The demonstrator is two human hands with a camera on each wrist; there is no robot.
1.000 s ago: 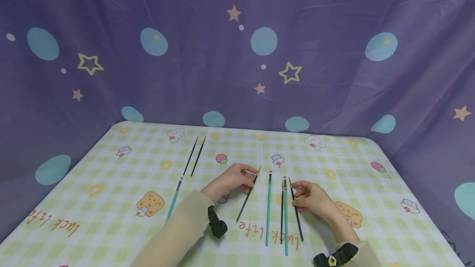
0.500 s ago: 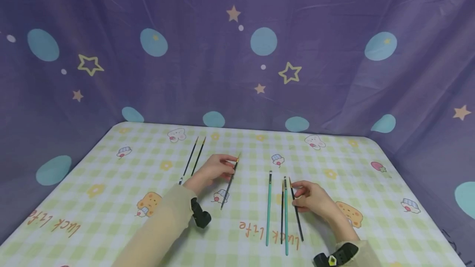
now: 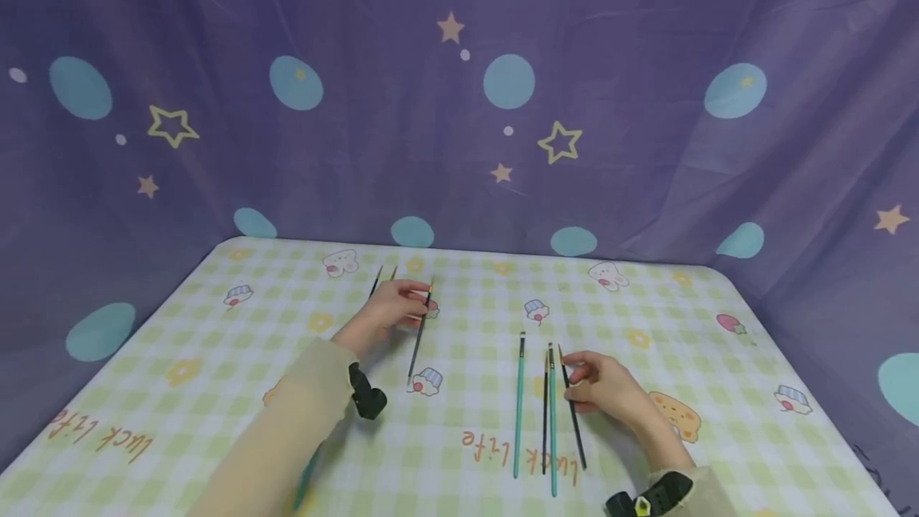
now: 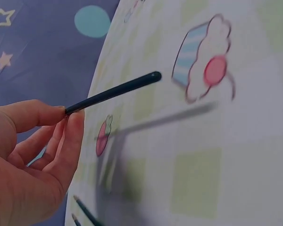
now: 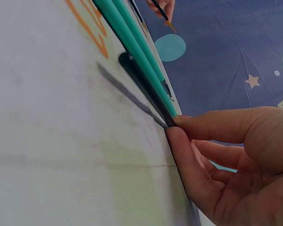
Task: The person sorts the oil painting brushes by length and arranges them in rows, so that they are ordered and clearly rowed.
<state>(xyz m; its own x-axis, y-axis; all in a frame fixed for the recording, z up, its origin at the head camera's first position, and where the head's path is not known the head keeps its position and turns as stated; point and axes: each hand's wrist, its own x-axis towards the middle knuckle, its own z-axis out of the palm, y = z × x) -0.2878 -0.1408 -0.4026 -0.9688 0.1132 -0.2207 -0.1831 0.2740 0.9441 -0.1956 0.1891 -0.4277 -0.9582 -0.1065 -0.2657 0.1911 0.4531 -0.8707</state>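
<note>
My left hand [image 3: 391,311] pinches a thin black paintbrush [image 3: 419,341] between thumb and fingers, bristles pointing away. In the left wrist view the brush handle [image 4: 118,94] hangs above the cloth, apart from its shadow. My right hand [image 3: 603,383] pinches another black paintbrush [image 5: 146,89] low at the table. Left of it lie a teal paintbrush [image 3: 554,437], a black paintbrush [image 3: 545,429] and a second teal paintbrush [image 3: 519,413]. Two black paintbrushes lie beyond the left hand, mostly hidden; their tips [image 3: 376,281] show. A teal paintbrush [image 3: 307,479] is partly covered by the left sleeve.
A green-and-white checked tablecloth [image 3: 646,453] with printed cupcakes, bears and lettering covers the table. Behind it hangs a purple curtain [image 3: 402,134] with stars and blue ovals. Dark cameras [image 3: 368,393] are strapped to both wrists.
My left hand has carried its black paintbrush left and away from me, towards the two black paintbrushes. The right hand has stayed in place on its paintbrush.
</note>
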